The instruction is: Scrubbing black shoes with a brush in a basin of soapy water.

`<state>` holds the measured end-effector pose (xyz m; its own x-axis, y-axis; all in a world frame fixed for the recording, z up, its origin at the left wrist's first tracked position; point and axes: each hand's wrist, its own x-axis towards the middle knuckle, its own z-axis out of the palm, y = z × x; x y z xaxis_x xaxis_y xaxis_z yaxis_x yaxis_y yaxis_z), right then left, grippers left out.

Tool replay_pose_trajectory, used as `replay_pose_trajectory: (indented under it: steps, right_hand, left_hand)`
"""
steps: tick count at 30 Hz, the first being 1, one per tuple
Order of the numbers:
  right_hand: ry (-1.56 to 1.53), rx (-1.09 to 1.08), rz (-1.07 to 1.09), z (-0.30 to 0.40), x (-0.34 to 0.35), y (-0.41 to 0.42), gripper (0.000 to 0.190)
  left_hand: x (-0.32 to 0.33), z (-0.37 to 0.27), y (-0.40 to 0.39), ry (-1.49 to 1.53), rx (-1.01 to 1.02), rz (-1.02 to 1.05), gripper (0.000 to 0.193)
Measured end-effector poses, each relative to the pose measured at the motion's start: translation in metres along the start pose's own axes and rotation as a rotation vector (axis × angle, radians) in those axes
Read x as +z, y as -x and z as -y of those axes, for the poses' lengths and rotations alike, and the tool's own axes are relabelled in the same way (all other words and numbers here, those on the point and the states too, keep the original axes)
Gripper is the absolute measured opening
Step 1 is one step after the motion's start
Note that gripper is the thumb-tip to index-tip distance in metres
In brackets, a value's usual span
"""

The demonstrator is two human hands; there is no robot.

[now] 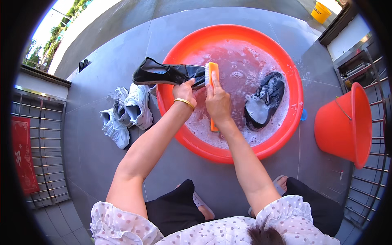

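My left hand (185,92) grips a black shoe (171,73) by its side, over the left rim of a round red plastic basin (225,156). The shoe lies roughly level, its opening facing up and its far left end reaching past the rim. An orange-handled scrub brush (214,126) is in my right hand (218,102), bristles facing left against the end of the shoe. Sudsy, pinkish-looking water (234,92) fills the basin. A second black shoe (265,98) sits in it at the right, with foam inside its opening.
Several white and grey sneakers (137,107) stand on the grey tiled floor left of the basin. A red bucket (340,122) is at the right, near a metal rack (366,180). A yellow bucket (321,13) stands far off. Another metal rack (49,153) borders the left.
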<state>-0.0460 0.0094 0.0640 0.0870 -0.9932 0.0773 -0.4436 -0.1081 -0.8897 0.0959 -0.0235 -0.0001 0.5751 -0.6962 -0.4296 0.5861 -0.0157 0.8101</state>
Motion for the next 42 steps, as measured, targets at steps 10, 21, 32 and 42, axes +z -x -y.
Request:
replay_pose_trajectory:
  steps: [10,21,32,42]
  right_hand:
    - [-0.695,0.391,0.479,-0.043,-0.071,-0.042,0.039]
    - [-0.368,0.105,0.205,-0.087,-0.032,-0.018,0.057]
    - [-0.088,-0.030,0.148,0.020,-0.020,0.050,0.047]
    - [0.256,-0.146,0.264,0.047,-0.015,0.027,0.042]
  left_hand:
    - [0.051,-0.060,0.088,-0.455,-0.266,0.428,0.023]
    - [0.015,-0.011,0.088,-0.529,0.058,0.378,0.046]
    - [-0.015,-0.030,0.054,-1.244,0.578,0.380,0.026]
    - [-0.013,-0.060,0.065,-1.414,0.665,0.655,0.024]
